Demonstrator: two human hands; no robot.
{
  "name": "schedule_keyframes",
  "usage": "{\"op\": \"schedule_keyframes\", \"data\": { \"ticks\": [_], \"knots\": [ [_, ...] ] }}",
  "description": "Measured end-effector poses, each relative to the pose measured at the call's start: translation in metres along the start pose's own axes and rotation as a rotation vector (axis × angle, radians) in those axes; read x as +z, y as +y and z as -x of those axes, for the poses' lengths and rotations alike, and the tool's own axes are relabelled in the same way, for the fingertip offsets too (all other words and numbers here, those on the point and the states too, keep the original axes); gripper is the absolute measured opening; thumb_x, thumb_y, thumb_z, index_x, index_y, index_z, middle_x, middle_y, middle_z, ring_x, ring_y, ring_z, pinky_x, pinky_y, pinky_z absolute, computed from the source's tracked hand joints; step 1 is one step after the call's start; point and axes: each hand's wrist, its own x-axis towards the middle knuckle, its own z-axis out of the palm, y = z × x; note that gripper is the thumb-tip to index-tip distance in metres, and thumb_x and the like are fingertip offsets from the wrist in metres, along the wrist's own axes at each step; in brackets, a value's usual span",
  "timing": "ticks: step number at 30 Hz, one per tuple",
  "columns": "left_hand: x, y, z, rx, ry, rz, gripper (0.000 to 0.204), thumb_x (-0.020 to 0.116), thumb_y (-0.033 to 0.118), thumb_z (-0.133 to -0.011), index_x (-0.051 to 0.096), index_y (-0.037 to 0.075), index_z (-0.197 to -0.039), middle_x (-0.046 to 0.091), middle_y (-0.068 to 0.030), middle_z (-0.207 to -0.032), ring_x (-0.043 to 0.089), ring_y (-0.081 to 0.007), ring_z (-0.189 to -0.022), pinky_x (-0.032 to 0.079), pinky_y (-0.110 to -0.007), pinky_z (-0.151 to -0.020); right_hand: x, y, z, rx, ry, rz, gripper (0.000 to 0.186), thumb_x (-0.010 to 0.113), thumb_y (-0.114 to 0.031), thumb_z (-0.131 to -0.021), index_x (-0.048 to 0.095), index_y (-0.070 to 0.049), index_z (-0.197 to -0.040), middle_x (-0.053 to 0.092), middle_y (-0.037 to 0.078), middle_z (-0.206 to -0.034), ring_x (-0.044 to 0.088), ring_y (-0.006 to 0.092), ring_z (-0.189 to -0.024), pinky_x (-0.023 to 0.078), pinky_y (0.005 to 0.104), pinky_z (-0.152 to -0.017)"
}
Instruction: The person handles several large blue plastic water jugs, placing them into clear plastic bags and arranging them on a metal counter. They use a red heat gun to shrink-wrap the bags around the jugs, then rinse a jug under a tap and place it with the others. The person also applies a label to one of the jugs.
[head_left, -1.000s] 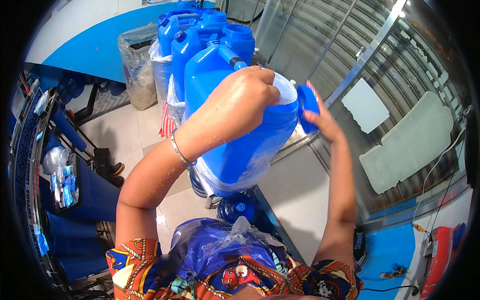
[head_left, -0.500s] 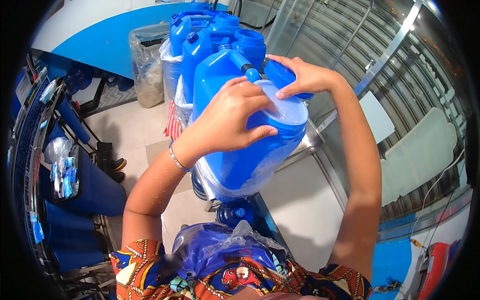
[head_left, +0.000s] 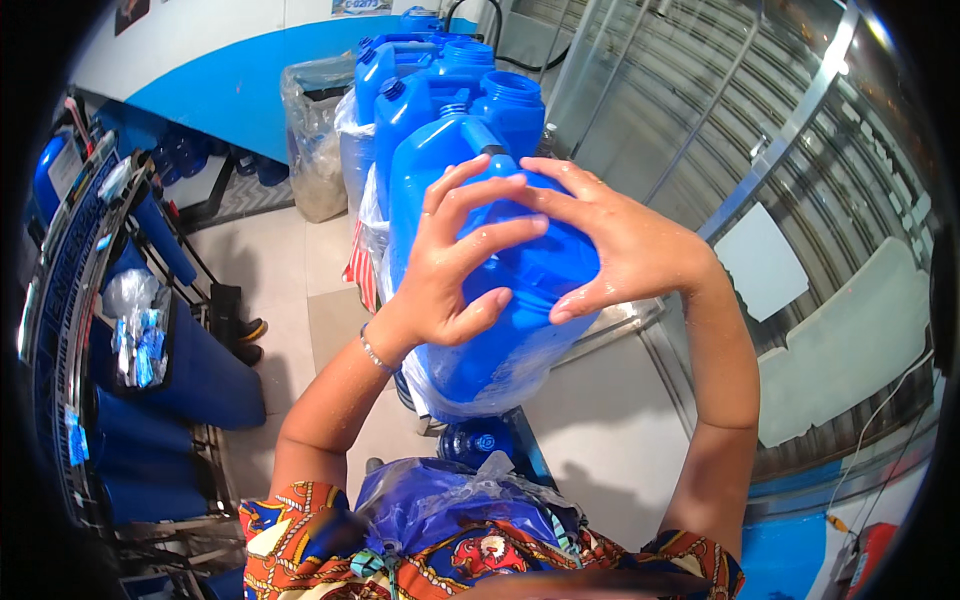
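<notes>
In front of me stands a blue plastic jug [head_left: 485,360] with clear plastic film around its lower part. A wide blue lid [head_left: 545,250] covers its large mouth. My left hand [head_left: 455,250] curves round the lid's left side, fingers spread over the top and thumb at the near edge. From the other side my right hand [head_left: 635,245] grips the lid, its thumb at the near rim and fingers at the far rim. Both hands look wet. The lid partly hides behind the fingers, and the jug's handle [head_left: 485,135] shows just beyond them.
Behind it, more blue jugs [head_left: 400,120] stand in a row, one with an uncapped wide mouth [head_left: 512,85]. At left are a rack [head_left: 50,290] and a tall blue bin [head_left: 215,370]. A metal shutter [head_left: 700,100] runs along the right. A round blue bottle [head_left: 475,440] sits below.
The blue lid has moved from my right hand's side onto the jug's mouth, covering the white disc there. My left hand has shifted from the disc to the lid.
</notes>
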Motion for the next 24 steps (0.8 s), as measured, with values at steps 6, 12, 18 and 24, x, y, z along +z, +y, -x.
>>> {"op": "schedule_keyframes", "data": {
  "ticks": [6,12,18,24],
  "knots": [
    [0.007,0.005,0.001,-0.258,-0.008,0.321,0.064,0.067,0.059,-0.079,0.062,0.006,-0.116,0.040,-0.0246,-0.145,0.041,-0.0401,-0.132,0.031,-0.052,-0.109,0.024,0.113,-0.001,-0.129,0.309,-0.716,0.086,0.077,-0.047,-0.079,0.041,-0.010,-0.148,0.040,0.015,-0.149,0.039,0.0272,-0.136,0.037,0.0405,-0.109],
    [0.018,0.014,-0.002,-0.434,0.029,0.178,0.062,0.063,0.063,-0.080,0.048,0.012,-0.110,0.041,-0.0282,-0.143,0.041,-0.0391,-0.131,0.030,-0.053,-0.110,0.233,0.330,-0.047,0.701,0.657,-0.320,0.042,0.063,-0.021,-0.087,0.063,-0.005,-0.125,0.060,0.019,-0.127,0.060,0.0344,-0.114,0.049,0.0413,-0.095],
    [0.020,0.010,0.004,-0.436,0.033,0.152,0.053,0.057,0.065,-0.086,0.042,0.018,-0.105,0.039,-0.0311,-0.142,0.044,-0.0404,-0.130,0.039,-0.054,-0.107,0.405,0.414,-0.099,0.971,0.456,-0.123,0.054,0.049,-0.010,-0.088,0.044,-0.006,-0.142,0.038,0.016,-0.151,0.056,0.0342,-0.123,0.045,0.0456,-0.102],
    [0.026,0.010,0.008,-0.494,0.132,0.210,0.066,0.061,0.075,-0.078,0.039,0.019,-0.106,0.038,-0.0301,-0.142,0.045,-0.0428,-0.129,0.043,-0.056,-0.104,0.395,0.381,-0.089,0.762,0.377,0.032,0.023,0.055,-0.013,-0.084,0.075,-0.003,-0.090,0.072,0.017,-0.094,0.070,0.0336,-0.092,0.053,0.0491,-0.084]
  ]
}}
